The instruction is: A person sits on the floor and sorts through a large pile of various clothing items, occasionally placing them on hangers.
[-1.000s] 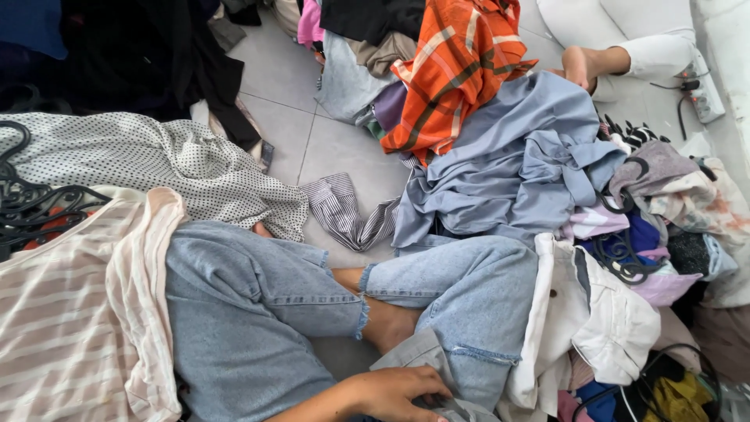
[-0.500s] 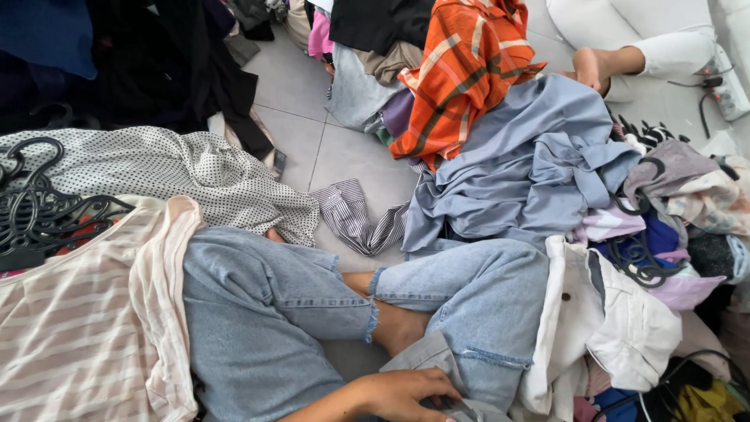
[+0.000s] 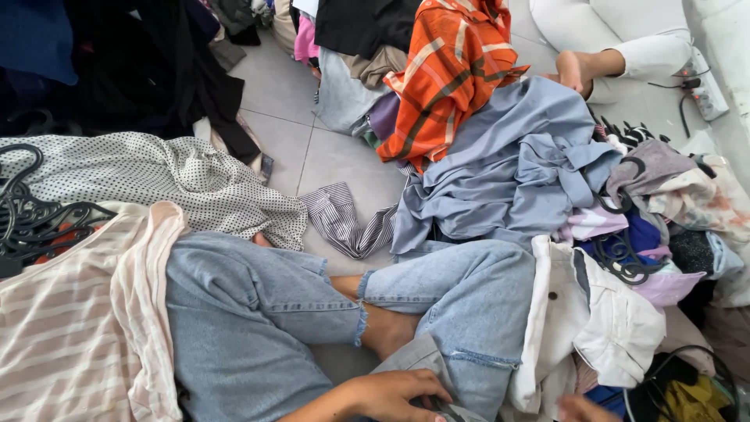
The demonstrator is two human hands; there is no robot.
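My left hand lies at the bottom edge, fingers curled on a grey garment that rests over my crossed legs in light blue jeans. Something dark sits under the fingertips; I cannot tell what it is. Only a small part of my right hand shows at the bottom edge, beside a white garment. Whether it holds anything is hidden.
Clothes are heaped on the tiled floor: a blue-grey shirt, an orange plaid shirt, a striped cloth, a dotted white garment, a pink striped one. Black hangers lie at left. Another person's bare foot is at the top right.
My left hand stays on the grey garment. A bit of my right hand has come into view at the bottom edge. The view has shifted slightly.
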